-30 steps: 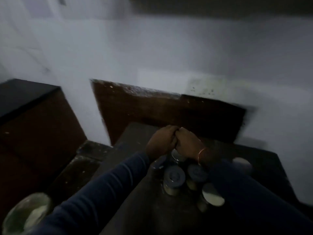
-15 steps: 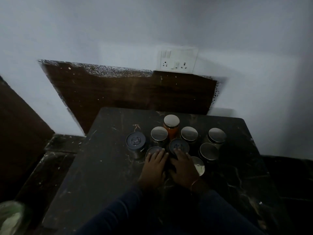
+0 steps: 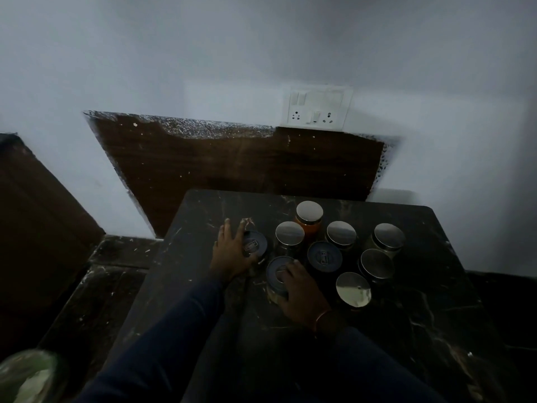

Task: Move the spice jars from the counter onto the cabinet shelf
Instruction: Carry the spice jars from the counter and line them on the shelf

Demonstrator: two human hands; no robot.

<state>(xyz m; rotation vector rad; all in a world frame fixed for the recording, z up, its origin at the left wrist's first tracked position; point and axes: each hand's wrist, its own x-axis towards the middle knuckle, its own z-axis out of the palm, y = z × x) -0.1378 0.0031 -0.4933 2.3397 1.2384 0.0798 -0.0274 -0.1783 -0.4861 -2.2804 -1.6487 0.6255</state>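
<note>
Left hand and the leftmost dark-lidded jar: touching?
Touching. Head view: the left hand has its index finger and thumb against the leftmost dark-lidded jar, no gap.

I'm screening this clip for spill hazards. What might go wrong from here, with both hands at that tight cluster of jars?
1. The right hand grips the near jar from above, at its lid; a loose lid might let it drop.
2. The middle jar stands close beside it, so lifting could knock it.
3. The left hand lies with straight fingers against the left jar and might tip it.
</note>
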